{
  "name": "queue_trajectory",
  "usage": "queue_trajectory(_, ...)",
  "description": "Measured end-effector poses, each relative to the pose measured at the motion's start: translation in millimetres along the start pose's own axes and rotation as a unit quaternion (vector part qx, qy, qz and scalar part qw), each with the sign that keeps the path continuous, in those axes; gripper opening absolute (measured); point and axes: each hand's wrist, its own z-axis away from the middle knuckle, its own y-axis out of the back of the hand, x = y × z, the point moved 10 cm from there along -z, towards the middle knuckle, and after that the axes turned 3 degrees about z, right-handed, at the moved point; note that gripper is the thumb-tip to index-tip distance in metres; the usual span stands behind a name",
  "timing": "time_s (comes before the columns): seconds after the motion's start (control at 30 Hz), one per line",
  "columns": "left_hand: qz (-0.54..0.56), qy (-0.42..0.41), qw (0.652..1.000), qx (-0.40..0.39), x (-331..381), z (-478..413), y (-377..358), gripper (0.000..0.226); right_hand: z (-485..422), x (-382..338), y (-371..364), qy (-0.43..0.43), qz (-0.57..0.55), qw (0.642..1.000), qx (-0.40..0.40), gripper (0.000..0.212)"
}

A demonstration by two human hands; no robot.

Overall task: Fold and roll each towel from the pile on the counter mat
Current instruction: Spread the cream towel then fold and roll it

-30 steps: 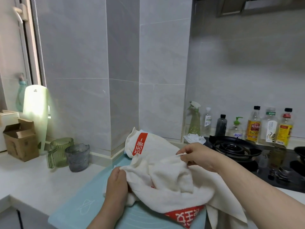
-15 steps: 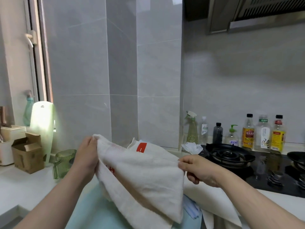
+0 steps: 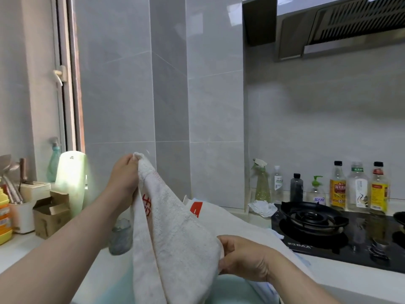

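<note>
A white towel (image 3: 173, 244) with red printed characters hangs in the air above the light blue counter mat (image 3: 232, 290). My left hand (image 3: 125, 178) pinches its top corner, raised high at the left. Lower and to the right, my right hand (image 3: 243, 257) grips the towel's other edge. The cloth drapes between them and hangs down out of the frame. Behind it, the rest of the white towel pile (image 3: 221, 213), showing a red patch, lies on the mat against the wall.
A black gas stove (image 3: 315, 218) sits at the right with several bottles (image 3: 357, 187) along the wall behind it. A crumpled tissue (image 3: 263, 207) lies by the stove. Left are a grey glass (image 3: 120, 235), a cardboard box (image 3: 51, 213), a green-white container (image 3: 71, 178) and a utensil holder (image 3: 22, 205).
My left hand has risen and drawn the towel corner upward; my right hand has dropped lower and nearer to me. The towel now hangs steeply between them. The camera has tilted up.
</note>
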Motion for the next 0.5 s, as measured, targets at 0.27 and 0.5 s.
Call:
queue_trajectory(0.27, 0.018, -0.048, 0.999, -0.012, 50.5, -8.1, -6.3, 0.022, 1.2, 13.8, 6.9, -0.128, 0.437, 0.886, 0.083, 0.032)
queue_trajectory(0.5, 0.044, -0.045, 0.998, -0.028, 63.5, -18.3, 2.4, 0.026, 15.0, 9.4, 24.8, -0.168, 0.493, 0.845, 0.12, 0.02)
